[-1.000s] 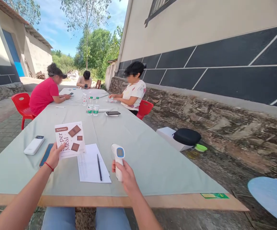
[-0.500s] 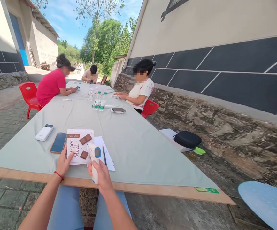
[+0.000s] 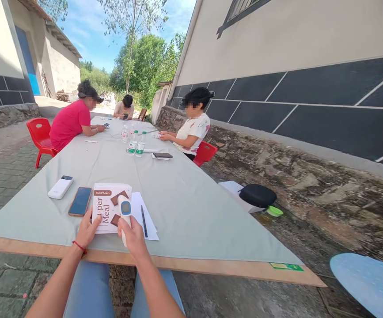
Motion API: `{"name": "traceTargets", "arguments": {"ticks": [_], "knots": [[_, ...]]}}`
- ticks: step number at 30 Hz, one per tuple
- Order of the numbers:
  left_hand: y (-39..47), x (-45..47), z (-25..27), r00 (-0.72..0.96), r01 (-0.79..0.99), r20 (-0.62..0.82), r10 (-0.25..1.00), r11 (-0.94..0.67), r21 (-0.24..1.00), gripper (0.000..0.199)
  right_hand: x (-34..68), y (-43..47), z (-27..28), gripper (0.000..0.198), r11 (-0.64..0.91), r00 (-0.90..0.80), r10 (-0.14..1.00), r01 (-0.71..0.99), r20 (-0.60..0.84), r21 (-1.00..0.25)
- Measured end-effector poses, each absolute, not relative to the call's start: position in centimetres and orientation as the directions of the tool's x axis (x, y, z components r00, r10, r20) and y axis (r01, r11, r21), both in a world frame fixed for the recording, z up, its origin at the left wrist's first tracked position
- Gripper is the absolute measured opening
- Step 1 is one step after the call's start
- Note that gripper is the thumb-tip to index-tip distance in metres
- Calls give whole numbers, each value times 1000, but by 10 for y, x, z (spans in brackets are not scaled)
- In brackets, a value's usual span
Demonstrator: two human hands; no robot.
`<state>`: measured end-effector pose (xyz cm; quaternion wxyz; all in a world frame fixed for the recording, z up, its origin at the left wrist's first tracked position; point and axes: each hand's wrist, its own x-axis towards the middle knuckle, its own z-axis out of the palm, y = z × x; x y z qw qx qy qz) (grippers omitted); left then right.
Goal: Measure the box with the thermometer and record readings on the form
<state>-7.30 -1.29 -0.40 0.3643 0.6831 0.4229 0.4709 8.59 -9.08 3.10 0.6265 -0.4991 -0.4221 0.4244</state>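
Observation:
My left hand point(image 3: 88, 226) grips the lower left edge of a white box point(image 3: 107, 223) with brown lettering and pictures of chocolate squares, its thumb on the front. My right hand point(image 3: 132, 235) is wrapped round the handle of a white infrared thermometer point(image 3: 124, 206) with a blue-rimmed screen. The thermometer's head overlaps the box's right side; whether they touch I cannot tell. Behind the box lies white paper point(image 3: 152, 230) with a dark pen point(image 3: 144, 221) on it. A phone point(image 3: 80, 201) in an orange-brown case lies just left of the box.
A white power bank point(image 3: 60, 187) lies left of the phone. Water bottles point(image 3: 140, 145) and a dark phone point(image 3: 163, 155) stand or lie farther up the cloth-covered table point(image 3: 191, 207). Three people sit around it. A black case point(image 3: 257, 195) is off the table's right side.
The thermometer in my right hand has moved left and its head now overlaps the box front. My left hand keeps its hold on the box. The view has shifted slightly.

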Motion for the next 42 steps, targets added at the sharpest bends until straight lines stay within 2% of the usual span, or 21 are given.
{"name": "traceTargets", "arguments": {"ticks": [6,12,18,23,27,31,38,42], "knots": [[-14,-72,1,191,220,337,922,-375,900,50,83,-92,37,32,107,304,951,-133,63,-985],[-14,-71,2,171,191,298,939,-328,925,55,81,-93,39,31,124,316,945,-111,83,-986],[-14,-72,-1,216,179,301,929,-341,923,56,82,-94,41,31,125,286,955,-142,80,-982],[-12,-72,-4,207,172,299,931,-336,926,54,82,-92,44,29,107,293,953,-100,73,-989],[-11,-73,-3,203,196,308,929,-347,917,53,81,-96,51,29,109,266,962,-168,61,-980],[-11,-72,-1,206,189,297,933,-335,923,54,81,-111,64,21,120,251,966,-234,59,-965],[-8,-75,-1,165,217,274,947,-306,927,59,89,-132,86,19,223,234,957,-224,170,-949],[-4,-83,4,238,158,157,958,-198,967,67,98,-133,95,22,265,235,948,-214,213,-940]]}}
